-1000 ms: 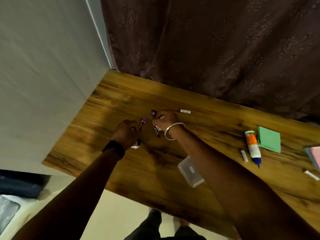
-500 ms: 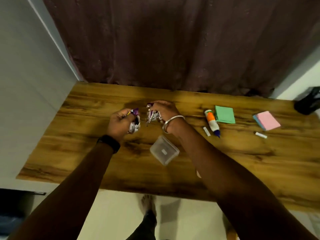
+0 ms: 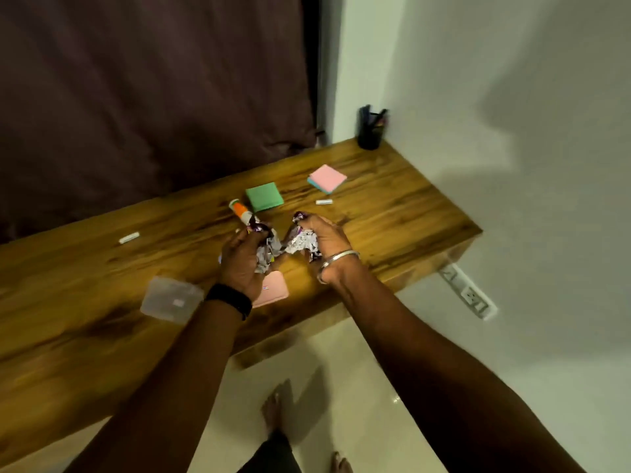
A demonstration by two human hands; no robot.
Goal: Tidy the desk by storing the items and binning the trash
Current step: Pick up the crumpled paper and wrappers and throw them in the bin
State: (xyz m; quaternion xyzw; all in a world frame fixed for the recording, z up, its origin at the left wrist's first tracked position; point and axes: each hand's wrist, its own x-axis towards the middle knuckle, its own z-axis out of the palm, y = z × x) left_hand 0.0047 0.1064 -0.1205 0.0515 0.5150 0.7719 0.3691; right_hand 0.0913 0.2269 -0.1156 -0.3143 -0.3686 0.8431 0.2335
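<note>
Wrappers gathered, view swung right
Your left grip (image 3: 240, 264) and right grip (image 3: 321, 242) each clench crumpled wrappers (image 3: 300, 242), now lifted above the worktop (image 3: 392, 206).

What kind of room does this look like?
Probably a home study corner: a wooden desk fixed to the wall, sticky note pads, a glue stick and a pen holder in the corner.
</note>
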